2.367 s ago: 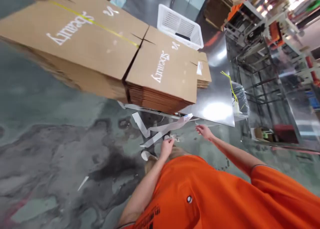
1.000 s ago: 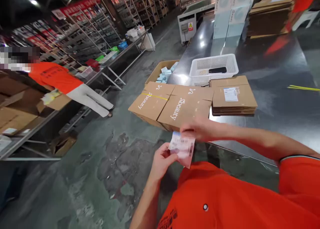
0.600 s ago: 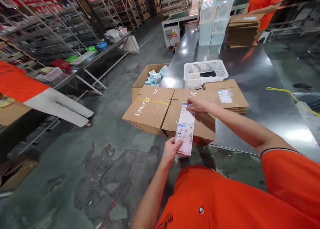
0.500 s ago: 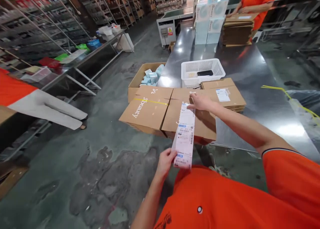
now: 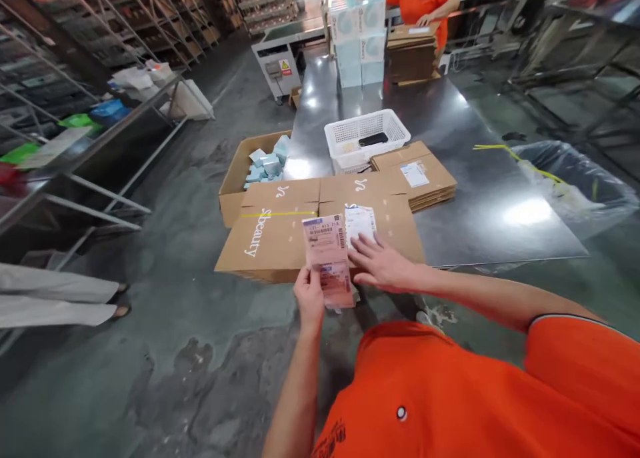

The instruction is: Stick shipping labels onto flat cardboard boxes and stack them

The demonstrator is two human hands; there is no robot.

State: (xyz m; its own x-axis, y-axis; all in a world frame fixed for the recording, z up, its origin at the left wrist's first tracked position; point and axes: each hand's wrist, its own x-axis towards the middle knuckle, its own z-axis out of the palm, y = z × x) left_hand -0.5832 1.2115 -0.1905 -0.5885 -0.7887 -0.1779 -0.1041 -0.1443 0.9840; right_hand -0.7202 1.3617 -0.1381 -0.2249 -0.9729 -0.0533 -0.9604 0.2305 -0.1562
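My left hand (image 5: 310, 297) pinches a strip of printed labels (image 5: 327, 245) in front of the near edge of the flattened cardboard boxes (image 5: 285, 235). One white label (image 5: 360, 223) lies on the right part of the stack. My right hand (image 5: 383, 263) rests on the lower part of that label, palm down with its fingers spread. A yellow strap crosses the left part of the cardboard. To the right, a smaller cardboard stack (image 5: 435, 171) bears another label.
A white basket (image 5: 345, 155) holding a dark object stands on the metal table (image 5: 480, 198). Left of it is an open carton (image 5: 233, 178) of light-blue boxes. Taller blue boxes (image 5: 360, 45) and a person in orange (image 5: 425, 1) are farther back. A transparent bag (image 5: 590, 178) hangs right.
A label now lies flat on the cardboard, and my right hand has moved down from the top of the strip onto it. The strip in my left hand has shifted left. The camera view has turned right.
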